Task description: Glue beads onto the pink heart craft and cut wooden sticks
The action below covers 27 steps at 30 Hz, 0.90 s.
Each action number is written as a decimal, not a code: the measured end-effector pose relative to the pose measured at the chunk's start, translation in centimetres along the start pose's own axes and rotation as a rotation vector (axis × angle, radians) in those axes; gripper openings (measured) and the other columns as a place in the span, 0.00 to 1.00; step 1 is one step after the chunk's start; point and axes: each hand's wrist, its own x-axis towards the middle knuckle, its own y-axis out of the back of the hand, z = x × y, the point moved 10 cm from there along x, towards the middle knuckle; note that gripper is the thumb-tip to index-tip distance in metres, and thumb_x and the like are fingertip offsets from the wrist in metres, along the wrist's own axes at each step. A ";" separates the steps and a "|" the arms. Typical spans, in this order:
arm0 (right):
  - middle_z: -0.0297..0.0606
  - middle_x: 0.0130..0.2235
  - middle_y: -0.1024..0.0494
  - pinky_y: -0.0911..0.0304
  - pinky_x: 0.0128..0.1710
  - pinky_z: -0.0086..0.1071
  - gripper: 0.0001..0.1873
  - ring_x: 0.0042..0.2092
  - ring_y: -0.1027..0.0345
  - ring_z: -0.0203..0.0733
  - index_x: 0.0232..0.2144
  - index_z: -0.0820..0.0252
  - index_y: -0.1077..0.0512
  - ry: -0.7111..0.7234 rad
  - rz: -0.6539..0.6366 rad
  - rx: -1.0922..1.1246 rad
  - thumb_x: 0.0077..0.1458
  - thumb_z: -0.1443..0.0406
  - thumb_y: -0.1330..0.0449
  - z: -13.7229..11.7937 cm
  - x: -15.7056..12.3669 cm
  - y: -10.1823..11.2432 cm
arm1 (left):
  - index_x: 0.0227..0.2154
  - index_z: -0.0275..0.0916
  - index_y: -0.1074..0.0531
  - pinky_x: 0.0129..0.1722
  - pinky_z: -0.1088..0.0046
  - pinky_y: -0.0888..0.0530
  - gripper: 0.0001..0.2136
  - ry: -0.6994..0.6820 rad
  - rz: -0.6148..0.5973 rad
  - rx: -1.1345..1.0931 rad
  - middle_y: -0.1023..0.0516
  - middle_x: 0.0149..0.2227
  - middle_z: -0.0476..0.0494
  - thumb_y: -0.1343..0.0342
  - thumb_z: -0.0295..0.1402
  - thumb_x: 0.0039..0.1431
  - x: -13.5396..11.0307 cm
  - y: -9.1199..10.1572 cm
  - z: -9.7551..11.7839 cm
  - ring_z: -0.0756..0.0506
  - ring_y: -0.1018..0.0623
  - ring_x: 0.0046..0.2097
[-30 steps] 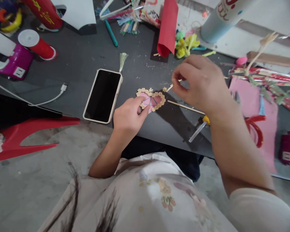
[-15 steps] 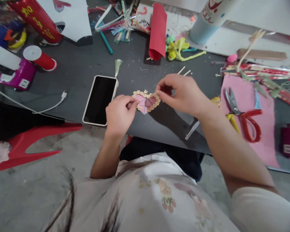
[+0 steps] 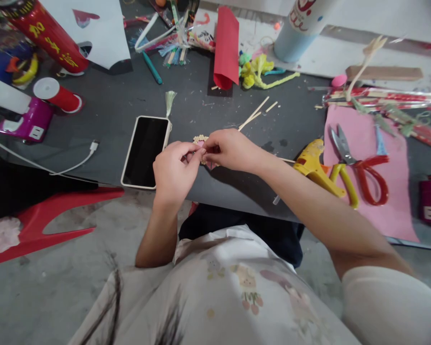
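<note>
Fingers (image 3: 198, 156) of the left hand (image 3: 174, 173) pinched the left part of a pink heart (image 3: 201, 143) edged with pale flowers (image 3: 197, 138); the right hand's (image 3: 233, 149) fingers, drawn close together, met them there, and whether they gripped anything could not be told. Mostly hidden, the heart was over the dark counter (image 3: 201, 103), just right of a phone (image 3: 145, 151).

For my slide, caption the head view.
Left hand and right hand meet over a pink piece edged with cream flowers.
</note>
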 end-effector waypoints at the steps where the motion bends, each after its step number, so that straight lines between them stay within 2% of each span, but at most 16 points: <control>1: 0.34 0.25 0.24 0.45 0.32 0.28 0.07 0.28 0.33 0.34 0.24 0.61 0.24 -0.001 0.002 -0.023 0.52 0.67 0.41 0.1 0.1 0.0 | 0.33 0.42 0.21 0.30 0.75 0.33 0.07 -0.001 0.003 -0.002 0.24 0.29 0.49 0.42 0.37 0.58 0.0 0.0 0.1 0.51 0.28 0.29; 7: 0.38 0.28 0.25 0.47 0.32 0.31 0.10 0.30 0.37 0.37 0.22 0.61 0.26 0.039 0.011 -0.192 0.53 0.67 0.42 0.0 0.6 -0.5 | 0.34 0.43 0.21 0.32 0.75 0.32 0.08 0.011 0.031 0.018 0.22 0.30 0.49 0.43 0.39 0.59 -0.4 0.4 -0.1 0.51 0.28 0.30; 12: 0.40 0.33 0.25 0.47 0.34 0.32 0.09 0.34 0.37 0.38 0.28 0.62 0.25 0.039 0.007 -0.241 0.55 0.69 0.44 -0.6 0.5 -0.7 | 0.39 0.44 0.22 0.32 0.75 0.32 0.11 0.076 0.015 0.089 0.24 0.28 0.51 0.44 0.41 0.59 -1.3 0.6 -1.2 0.52 0.29 0.28; 16: 0.41 0.34 0.25 0.46 0.37 0.31 0.10 0.37 0.36 0.40 0.31 0.63 0.24 0.013 -0.011 -0.241 0.54 0.72 0.46 -0.6 0.5 -0.8 | 0.33 0.44 0.21 0.30 0.75 0.34 0.08 0.033 -0.039 0.165 0.26 0.27 0.51 0.43 0.38 0.59 -2.3 0.3 -0.9 0.51 0.28 0.29; 23: 0.41 0.36 0.25 0.46 0.37 0.32 0.10 0.37 0.36 0.39 0.32 0.62 0.25 0.029 -0.002 -0.241 0.56 0.71 0.47 -0.8 0.4 -0.7 | 0.37 0.47 0.20 0.28 0.75 0.37 0.09 -0.011 -0.098 0.207 0.26 0.29 0.50 0.45 0.38 0.61 -2.9 -0.9 -0.2 0.51 0.28 0.30; 27: 0.43 0.37 0.25 0.46 0.37 0.33 0.10 0.38 0.35 0.42 0.34 0.64 0.25 0.034 -0.031 -0.336 0.57 0.70 0.47 -1.0 0.3 -1.1 | 0.38 0.47 0.20 0.28 0.74 0.38 0.10 -0.041 -0.119 0.255 0.25 0.30 0.49 0.47 0.39 0.62 -2.8 -1.5 -0.1 0.50 0.27 0.31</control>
